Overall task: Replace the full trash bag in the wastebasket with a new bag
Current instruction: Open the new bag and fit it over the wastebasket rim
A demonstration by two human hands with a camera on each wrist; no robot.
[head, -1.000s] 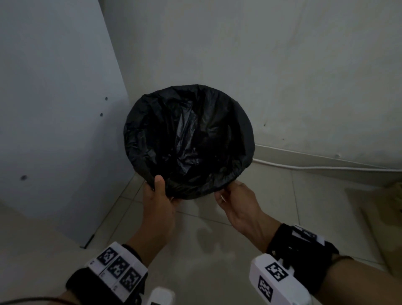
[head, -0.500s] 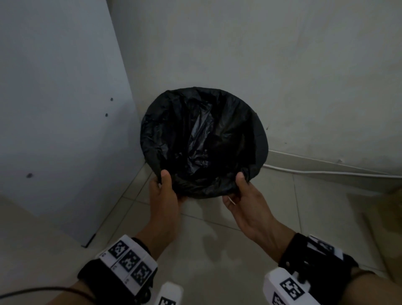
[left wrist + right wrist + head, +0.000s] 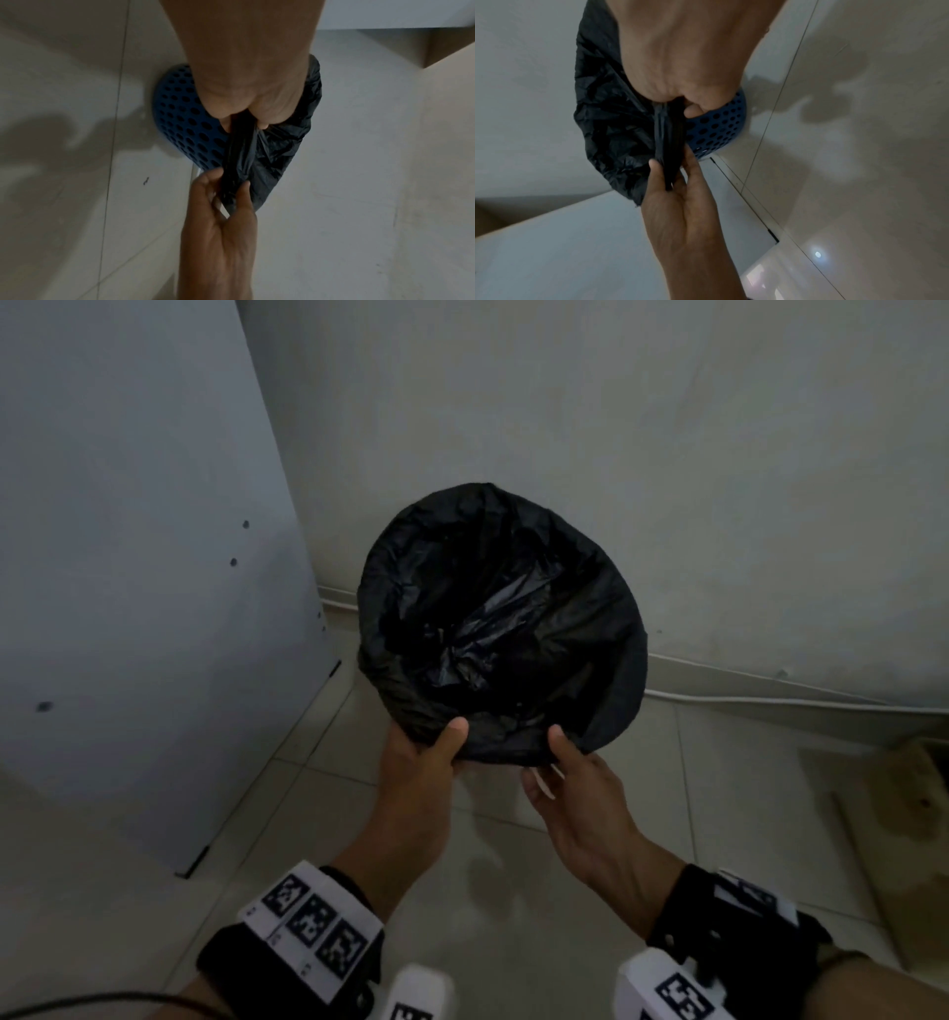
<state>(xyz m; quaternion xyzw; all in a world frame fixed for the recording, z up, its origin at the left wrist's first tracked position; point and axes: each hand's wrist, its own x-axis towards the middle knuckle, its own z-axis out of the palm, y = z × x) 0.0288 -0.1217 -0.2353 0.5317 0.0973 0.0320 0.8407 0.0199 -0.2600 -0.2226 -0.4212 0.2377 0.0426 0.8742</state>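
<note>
Bag [image 3: 493, 618] was draped over the blue basket [image 3: 185, 121] on the floor, its near edge pinched by both hands [image 3: 421, 757] [image 3: 570, 773]; a hard pull could tear it.

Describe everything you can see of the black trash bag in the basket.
The thin, crinkled, glossy black plastic trash bag lines the blue perforated plastic wastebasket, its mouth open and folded outward over the rim. The inside looks dark; no contents can be made out. The basket stands on the pale tiled floor in a corner by the wall. At the near rim, the left hand and right hand each pinch a gathered fold of the bag's edge, thumbs on top.
</note>
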